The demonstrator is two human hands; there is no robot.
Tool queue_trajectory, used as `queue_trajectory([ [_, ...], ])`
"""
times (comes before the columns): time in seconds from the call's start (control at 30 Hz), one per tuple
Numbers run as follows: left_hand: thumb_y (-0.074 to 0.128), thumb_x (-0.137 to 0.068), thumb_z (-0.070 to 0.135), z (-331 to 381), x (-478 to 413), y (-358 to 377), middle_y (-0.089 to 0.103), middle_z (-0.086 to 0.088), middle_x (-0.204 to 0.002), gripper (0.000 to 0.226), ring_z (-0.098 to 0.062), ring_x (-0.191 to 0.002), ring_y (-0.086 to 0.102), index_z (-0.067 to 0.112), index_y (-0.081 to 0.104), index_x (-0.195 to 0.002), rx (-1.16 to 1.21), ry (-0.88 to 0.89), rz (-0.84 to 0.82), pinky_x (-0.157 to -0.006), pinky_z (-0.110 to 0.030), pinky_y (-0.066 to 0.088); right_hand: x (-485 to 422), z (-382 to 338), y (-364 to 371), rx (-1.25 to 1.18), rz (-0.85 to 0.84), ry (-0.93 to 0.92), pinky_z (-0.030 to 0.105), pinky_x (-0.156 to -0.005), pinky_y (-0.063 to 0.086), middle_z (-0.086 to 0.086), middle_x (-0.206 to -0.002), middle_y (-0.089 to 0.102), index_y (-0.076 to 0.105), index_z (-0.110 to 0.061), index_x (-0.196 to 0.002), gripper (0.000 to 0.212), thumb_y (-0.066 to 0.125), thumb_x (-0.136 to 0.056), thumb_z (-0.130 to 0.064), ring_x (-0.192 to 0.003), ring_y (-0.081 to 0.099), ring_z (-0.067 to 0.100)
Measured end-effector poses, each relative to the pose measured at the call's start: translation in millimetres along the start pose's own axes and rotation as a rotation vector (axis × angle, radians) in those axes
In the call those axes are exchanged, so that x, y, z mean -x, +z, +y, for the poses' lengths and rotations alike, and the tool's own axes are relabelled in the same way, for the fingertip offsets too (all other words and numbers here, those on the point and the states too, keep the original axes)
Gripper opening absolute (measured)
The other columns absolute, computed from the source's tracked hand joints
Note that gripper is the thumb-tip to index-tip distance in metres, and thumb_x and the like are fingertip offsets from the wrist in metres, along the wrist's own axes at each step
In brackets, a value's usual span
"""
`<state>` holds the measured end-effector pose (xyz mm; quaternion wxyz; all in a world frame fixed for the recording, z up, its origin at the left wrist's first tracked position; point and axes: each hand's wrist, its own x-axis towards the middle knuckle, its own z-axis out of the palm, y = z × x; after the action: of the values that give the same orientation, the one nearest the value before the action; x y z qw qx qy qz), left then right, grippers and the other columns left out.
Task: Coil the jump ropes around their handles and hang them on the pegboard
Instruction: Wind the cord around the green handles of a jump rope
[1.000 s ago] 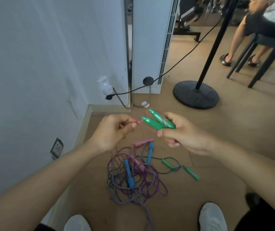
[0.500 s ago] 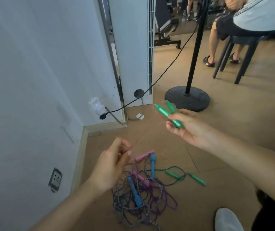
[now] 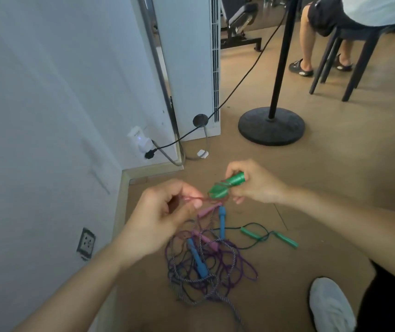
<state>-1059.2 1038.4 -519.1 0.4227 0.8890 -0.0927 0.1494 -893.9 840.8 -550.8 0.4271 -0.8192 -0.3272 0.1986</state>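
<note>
We see right hand (image 3: 258, 186) fingers clamped on green handles (image 3: 233, 182) above rope pile (image 3: 197, 259); left hand (image 3: 158, 219) fingertips pinch reddish cord (image 3: 192, 197), also above pile.

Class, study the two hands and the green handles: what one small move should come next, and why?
Probably the left hand should carry the thin reddish cord it pinches one more turn round the green handles, which the right hand grips. Cord loops cross the handles near their tips and a free stretch runs to the pinch, so coiling looks unfinished.
</note>
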Motion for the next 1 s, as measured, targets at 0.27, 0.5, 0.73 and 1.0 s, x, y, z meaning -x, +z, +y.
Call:
queue_trajectory([
  [0.27,0.071,-0.091,0.018,-24,-12,-21,0.070,0.015,-0.083,0.019,-0.002,-0.070,0.061,0.036,0.067,-0.087,-0.101,-0.116,0.299,-0.065,-0.014,0.044,15,-18,11,-0.003,-0.431,-0.143,0.026,-0.063,0.043,-0.008,-0.079,0.063,0.064,-0.013,-0.094,0.018,0.069,-0.086,0.002,-0.068,0.055,0.007],
  [0.5,0.076,-0.088,0.019,-52,-13,-29,0.070,0.014,-0.075,0.016,0.003,-0.062,0.056,0.035,0.072,-0.083,-0.131,-0.262,0.242,-0.064,-0.019,0.043,20,-35,0,-0.630,-0.573,0.082,0.023,-0.056,0.039,0.006,-0.086,0.063,0.053,-0.005,-0.102,0.020,0.057,-0.084,0.002,-0.068,0.054,0.015],
  [0.73,0.070,-0.092,0.014,-57,-2,-15,0.066,0.011,-0.072,0.020,-0.001,-0.055,0.053,0.029,0.069,-0.106,-0.112,-0.309,0.083,-0.061,-0.029,0.053,9,-37,-6,-1.163,-0.284,0.220,0.018,-0.054,0.046,0.011,-0.101,0.058,0.052,-0.007,-0.117,0.035,0.061,-0.084,-0.003,-0.066,0.057,0.014],
  [1.0,0.066,-0.095,0.028,-59,10,8,0.057,0.012,-0.080,0.026,-0.007,-0.060,0.051,0.031,0.056,-0.118,-0.150,-0.243,-0.024,-0.059,-0.026,0.045,1,-40,-19,-1.437,0.294,0.400,0.016,-0.059,0.053,0.017,-0.104,0.059,0.058,0.001,-0.109,0.014,0.058,-0.095,-0.002,-0.076,0.063,0.016],
])
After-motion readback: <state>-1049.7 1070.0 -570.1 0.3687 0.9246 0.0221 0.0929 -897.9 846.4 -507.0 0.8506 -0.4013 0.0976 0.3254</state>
